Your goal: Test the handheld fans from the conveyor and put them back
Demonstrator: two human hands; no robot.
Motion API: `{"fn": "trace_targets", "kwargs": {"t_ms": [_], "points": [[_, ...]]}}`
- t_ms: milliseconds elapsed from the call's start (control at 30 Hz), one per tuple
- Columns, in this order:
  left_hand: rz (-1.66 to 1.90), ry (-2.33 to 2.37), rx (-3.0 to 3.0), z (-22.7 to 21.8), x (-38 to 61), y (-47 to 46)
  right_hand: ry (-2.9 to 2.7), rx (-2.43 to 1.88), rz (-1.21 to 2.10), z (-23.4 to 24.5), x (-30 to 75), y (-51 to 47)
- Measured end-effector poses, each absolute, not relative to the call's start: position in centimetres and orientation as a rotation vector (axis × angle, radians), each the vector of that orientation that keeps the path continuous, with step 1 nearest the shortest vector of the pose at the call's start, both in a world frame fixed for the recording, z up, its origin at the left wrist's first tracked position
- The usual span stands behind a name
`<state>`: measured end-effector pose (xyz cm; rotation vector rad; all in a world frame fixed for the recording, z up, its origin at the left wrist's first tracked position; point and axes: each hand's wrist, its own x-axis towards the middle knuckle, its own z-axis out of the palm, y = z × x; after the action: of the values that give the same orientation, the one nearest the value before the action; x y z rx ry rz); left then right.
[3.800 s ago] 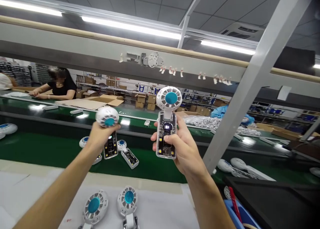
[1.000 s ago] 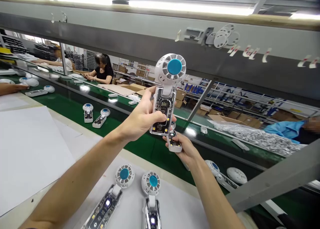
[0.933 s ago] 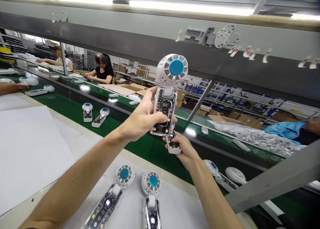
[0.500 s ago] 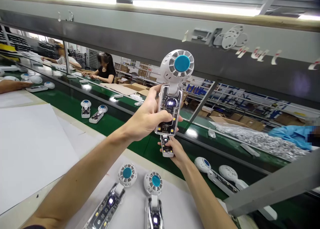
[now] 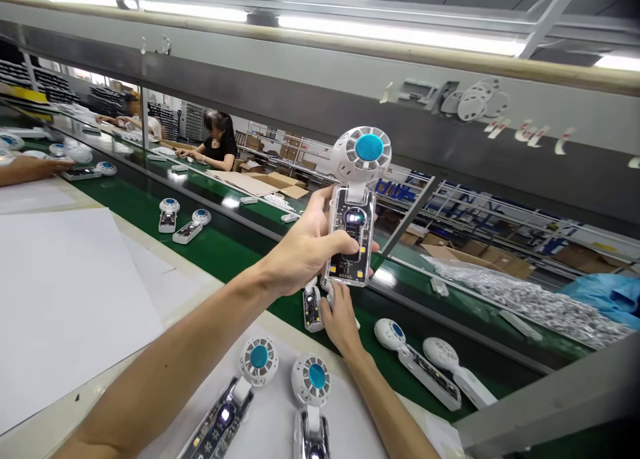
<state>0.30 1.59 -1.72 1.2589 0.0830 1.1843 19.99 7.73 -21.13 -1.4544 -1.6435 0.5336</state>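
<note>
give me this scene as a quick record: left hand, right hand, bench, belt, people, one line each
left hand: grips the raised device, thumb on its front, display lit
right hand: down at the green belt, next to a dark-fronted device; its grip is partly hidden
bench: two nearer devices on white paper, round heads pointing away, a light glowing on each
belt: more devices to both sides of the hands
people: a co-worker's hand at the left edge; a person in black across the belt
</note>
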Motion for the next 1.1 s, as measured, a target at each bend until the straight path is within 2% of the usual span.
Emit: {"fn": "trace_targets", "kwargs": {"t_ms": [167,333,433,533,767,1100], "points": [[1.201,0.061,1.249,-1.7,0.4,1.4,-1.536,-1.735,0.536,-20.8,21.4,7.9],[1.217,0.068,1.225,-1.5,0.3,1.2,-1.328,-1.816,0.902,-20.0,23.3,9.2],[1.218,0.065,1.215,-1.6,0.4,1.2,-1.151,-1.665,1.204,-18.6,24.2,9.0],[1.212,0.072,1.228,-1.7,0.6,1.2,-0.956,-1.435,1.362,-16.6,24.8,8.2],[1.225,0.061,1.222,-1.9,0.8,1.1,-0.726,-1.062,1.476,-12.8,25.1,6.4],[1.257,0.102,1.250,-2.4,1.0,1.2,-0.689,-0.920,1.634,-10.2,23.5,4.7]]}}
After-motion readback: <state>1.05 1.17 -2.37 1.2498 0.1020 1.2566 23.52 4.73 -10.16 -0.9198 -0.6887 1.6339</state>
